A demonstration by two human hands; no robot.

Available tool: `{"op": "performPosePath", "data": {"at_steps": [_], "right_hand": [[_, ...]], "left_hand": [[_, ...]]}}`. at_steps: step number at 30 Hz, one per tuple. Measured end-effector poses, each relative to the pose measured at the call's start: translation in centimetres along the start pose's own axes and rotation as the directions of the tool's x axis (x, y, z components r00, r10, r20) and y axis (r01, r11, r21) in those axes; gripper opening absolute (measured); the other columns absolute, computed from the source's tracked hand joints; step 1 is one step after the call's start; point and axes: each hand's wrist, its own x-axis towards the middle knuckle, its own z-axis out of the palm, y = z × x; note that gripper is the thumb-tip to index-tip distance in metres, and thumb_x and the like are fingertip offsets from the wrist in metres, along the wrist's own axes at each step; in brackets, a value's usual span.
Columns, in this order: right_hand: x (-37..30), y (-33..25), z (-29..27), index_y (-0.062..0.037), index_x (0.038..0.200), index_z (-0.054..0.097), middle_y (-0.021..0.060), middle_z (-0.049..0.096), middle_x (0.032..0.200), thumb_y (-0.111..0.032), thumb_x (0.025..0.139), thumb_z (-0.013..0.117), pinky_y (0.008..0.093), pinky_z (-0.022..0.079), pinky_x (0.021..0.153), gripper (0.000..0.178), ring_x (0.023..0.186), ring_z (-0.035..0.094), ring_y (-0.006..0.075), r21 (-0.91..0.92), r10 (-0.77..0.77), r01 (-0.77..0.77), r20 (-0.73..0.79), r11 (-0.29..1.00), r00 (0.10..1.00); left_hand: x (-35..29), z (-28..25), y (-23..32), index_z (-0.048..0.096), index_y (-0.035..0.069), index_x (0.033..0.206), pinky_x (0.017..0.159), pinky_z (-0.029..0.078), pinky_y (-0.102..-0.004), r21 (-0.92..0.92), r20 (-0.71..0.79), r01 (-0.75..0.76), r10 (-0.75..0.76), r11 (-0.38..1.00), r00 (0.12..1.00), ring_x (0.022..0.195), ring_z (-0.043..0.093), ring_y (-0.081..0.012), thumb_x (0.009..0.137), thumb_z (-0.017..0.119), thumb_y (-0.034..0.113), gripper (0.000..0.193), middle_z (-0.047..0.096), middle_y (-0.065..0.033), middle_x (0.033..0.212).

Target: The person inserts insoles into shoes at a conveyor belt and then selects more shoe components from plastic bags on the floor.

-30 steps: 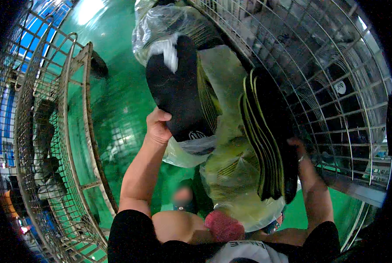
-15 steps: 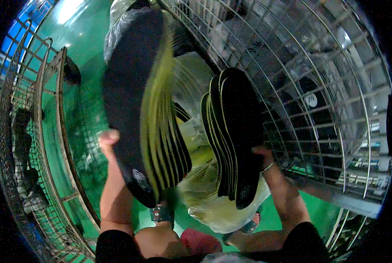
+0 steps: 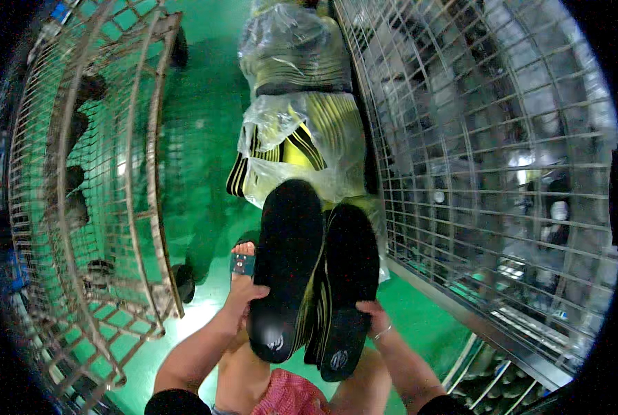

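Two stacks of black shoe insoles with yellow edges are held up in front of me, side by side and close together. The left stack of insoles (image 3: 289, 252) is gripped by my left hand (image 3: 242, 299), its thumb over the top insole near the heel end. My right hand (image 3: 374, 317) is closed on the outer edge of the right stack of insoles (image 3: 352, 259). The stacks' striped sides face each other, and a round pale mark shows on each heel. Most of my fingers are hidden beneath the stacks.
Beyond the stacks, clear plastic bags (image 3: 295, 59) hold more yellow-and-black insoles; an open bag (image 3: 343, 131) lies nearest. A wheeled wire cart (image 3: 153, 173) stands at left on the green floor (image 3: 201, 117). Tall wire mesh cages (image 3: 454, 180) line the right. My sandalled foot (image 3: 243, 259) shows below.
Both stacks have come lower and drawn together, the left one moving away from the camera. My view has shifted, so the bags and left cart show more fully.
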Motion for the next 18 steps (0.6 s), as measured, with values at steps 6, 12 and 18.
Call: {"op": "performPosePath", "data": {"at_steps": [6,12,18], "right_hand": [[-14.2,1.5,0.8,-0.0004,0.093,0.056,0.0079,0.061,0.082,-0.015,0.067,0.060,0.0303,0.046,0.070,0.030,0.072,0.058,0.0191,-0.172,0.227,-0.235,-0.066,0.957,0.972],[-26.1,0.9,3.5,-0.0022,0.093,0.056,0.0087,0.061,0.081,-0.019,0.067,0.059,0.0313,0.046,0.066,0.031,0.069,0.058,0.0204,-0.081,0.190,-0.196,-0.084,0.977,0.978],[-33.3,3.4,6.3,0.0023,0.096,0.053,0.0134,0.059,0.084,-0.018,0.065,0.057,0.0355,0.048,0.069,0.038,0.073,0.058,0.0257,0.238,-0.219,0.219,-0.027,0.946,0.975]], "left_hand": [[-18.0,1.5,-6.8,0.042,0.003,0.113,0.074,0.045,-0.0354,-0.170,-0.195,0.049,-0.082,0.984,0.977,0.083,0.054,-0.0230,0.057,0.055,0.019,0.059,0.054,-0.0106,0.099],[-26.1,10.8,-3.6,0.051,0.003,0.100,0.065,0.048,-0.0339,-0.201,-0.289,0.266,-0.317,0.943,0.903,0.070,0.057,-0.0226,0.057,0.053,0.020,0.046,0.058,-0.0098,0.084],[-28.0,14.1,1.6,0.048,-0.001,0.103,0.075,0.045,-0.0360,0.066,0.134,0.487,-0.491,0.871,0.861,0.082,0.055,-0.0255,0.054,0.054,0.017,0.053,0.056,-0.0134,0.093]]}}
